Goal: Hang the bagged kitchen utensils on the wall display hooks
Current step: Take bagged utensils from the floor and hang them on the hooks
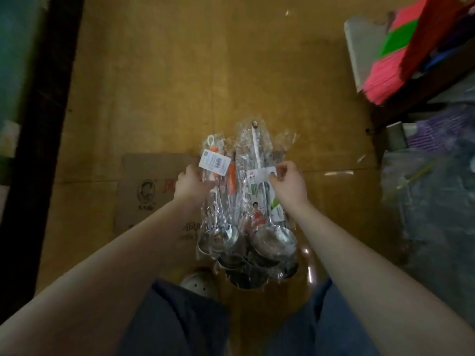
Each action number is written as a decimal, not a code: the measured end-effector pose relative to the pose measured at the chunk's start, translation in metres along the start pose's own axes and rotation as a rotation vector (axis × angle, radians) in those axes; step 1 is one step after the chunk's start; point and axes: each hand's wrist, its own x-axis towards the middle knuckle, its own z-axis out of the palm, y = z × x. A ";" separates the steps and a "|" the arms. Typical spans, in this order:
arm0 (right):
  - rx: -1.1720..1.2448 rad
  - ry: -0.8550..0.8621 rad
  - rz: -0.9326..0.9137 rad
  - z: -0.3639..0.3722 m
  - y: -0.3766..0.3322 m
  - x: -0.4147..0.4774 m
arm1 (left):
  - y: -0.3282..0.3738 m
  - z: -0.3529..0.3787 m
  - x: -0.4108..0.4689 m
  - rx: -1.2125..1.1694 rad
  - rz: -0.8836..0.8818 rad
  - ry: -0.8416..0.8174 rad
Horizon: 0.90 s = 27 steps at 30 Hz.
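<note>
Plastic-bagged ladles [273, 238] dangled bowls-down below our fingers because we held them by their handles, left hand [189, 185] curled round the orange-handled bundle [231, 179], right hand [289, 186] pinching the labelled bag [259, 191], probably to separate one for hanging.

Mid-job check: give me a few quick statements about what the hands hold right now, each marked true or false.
1. The left hand grips the left bundle of bagged ladles, which has orange handles. True.
2. The white tag sits by the right hand. False: it is at the left hand, on the left bundle.
3. The right bundle is unwrapped. False: its ladles are in clear bags with printed cards, and the right hand's fingers pinch it.
4. A pink stack shows at the upper right. True.
</note>
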 end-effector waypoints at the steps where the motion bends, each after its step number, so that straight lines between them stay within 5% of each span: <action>1: -0.009 0.032 -0.022 0.008 0.002 0.010 | -0.005 0.006 0.010 0.005 -0.010 0.009; 8: -0.148 0.148 -0.093 0.041 0.008 0.060 | -0.011 0.029 0.052 -0.139 -0.033 -0.023; 14: -0.243 0.141 -0.034 0.047 0.002 0.066 | 0.003 0.035 0.039 0.028 -0.077 0.075; 19: -0.205 0.283 -0.128 0.053 0.008 0.062 | 0.008 0.041 0.038 0.049 0.076 0.181; 23: -0.093 0.338 -0.193 0.049 0.002 0.050 | 0.013 0.040 0.032 -0.185 0.184 0.098; 27: 0.362 0.180 -0.197 0.025 -0.014 0.035 | 0.022 0.034 0.021 -0.443 0.201 0.062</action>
